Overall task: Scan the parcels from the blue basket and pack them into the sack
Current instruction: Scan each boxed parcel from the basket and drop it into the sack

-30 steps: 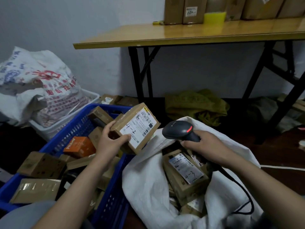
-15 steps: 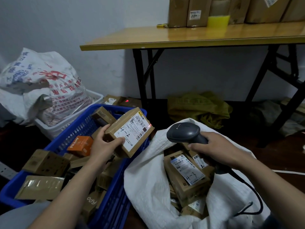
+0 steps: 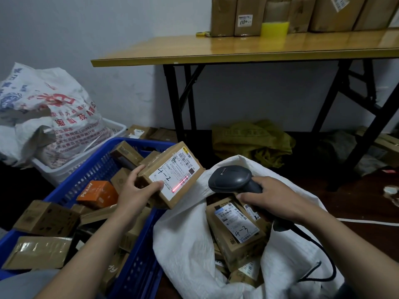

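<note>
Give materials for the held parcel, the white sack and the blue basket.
Held parcel: brown cardboard, matte, by its crisp folded edges; white paper label stuck on.
Sack: probably woven plastic, going by the fine weave texture, stiff crumpled folds and slight sheen.
Blue basket: rigid moulded plastic, with uniform colour and slotted walls, smooth and slightly glossy.

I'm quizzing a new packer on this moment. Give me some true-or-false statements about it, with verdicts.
1. The left hand holds the parcel marked 4-2. True.
2. The right hand hangs empty. False: it grips the barcode scanner.
3. A red scan line falls on the 4-2 parcel's label. True.
4. The parcel marked 4-3 is held in a hand. False: it lies in the white sack.
</note>
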